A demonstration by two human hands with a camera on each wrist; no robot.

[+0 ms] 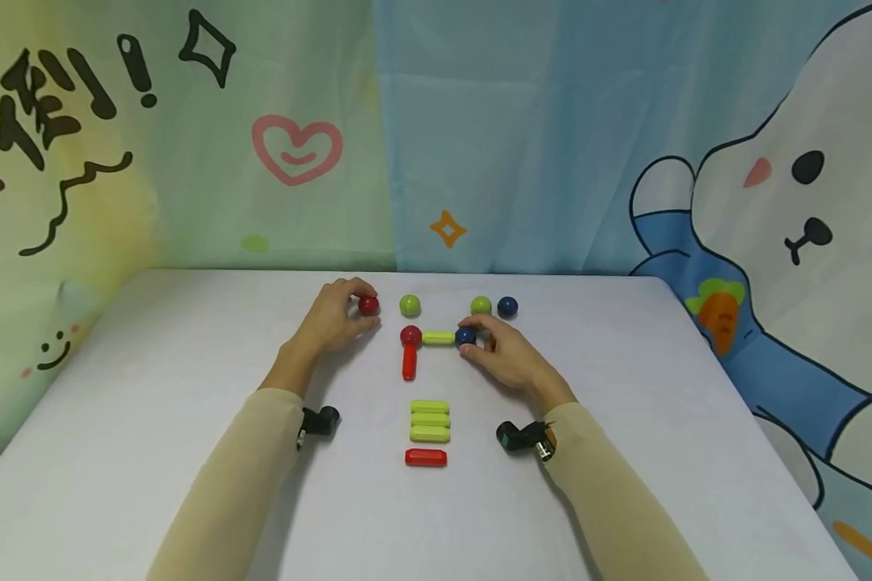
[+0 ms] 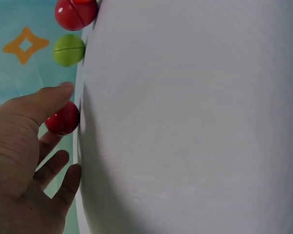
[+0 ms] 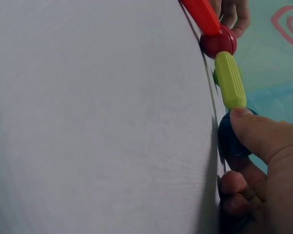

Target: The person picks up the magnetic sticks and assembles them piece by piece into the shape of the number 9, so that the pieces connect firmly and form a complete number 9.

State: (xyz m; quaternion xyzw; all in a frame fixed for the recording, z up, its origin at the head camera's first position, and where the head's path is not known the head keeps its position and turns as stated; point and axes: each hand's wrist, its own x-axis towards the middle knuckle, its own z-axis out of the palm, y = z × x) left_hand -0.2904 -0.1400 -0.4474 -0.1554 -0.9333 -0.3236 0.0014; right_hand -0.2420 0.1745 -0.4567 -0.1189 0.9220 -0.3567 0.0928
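My left hand (image 1: 334,319) has its thumb and forefinger around a loose red ball (image 1: 368,306) toward the back of the table. The left wrist view shows that red ball (image 2: 63,119) between thumb and finger, other fingers spread. With thumb and fingers, my right hand (image 1: 512,355) pinches a dark blue ball (image 1: 465,336). That ball meets the right end of a yellow-green rod (image 1: 438,337); another red ball (image 1: 410,336) is at the rod's left end. From this red ball a red rod (image 1: 409,363) points toward me, forming a corner. The right wrist view shows the thumb on the blue ball (image 3: 229,139).
Behind the joined pieces are a green ball (image 1: 410,305), a second green ball (image 1: 481,306) and a dark blue ball (image 1: 507,307). Nearer me lie a stack-like row of yellow-green rods (image 1: 429,420) and a red rod (image 1: 426,457). A printed curtain (image 1: 480,145) hangs behind the white table (image 1: 167,387).
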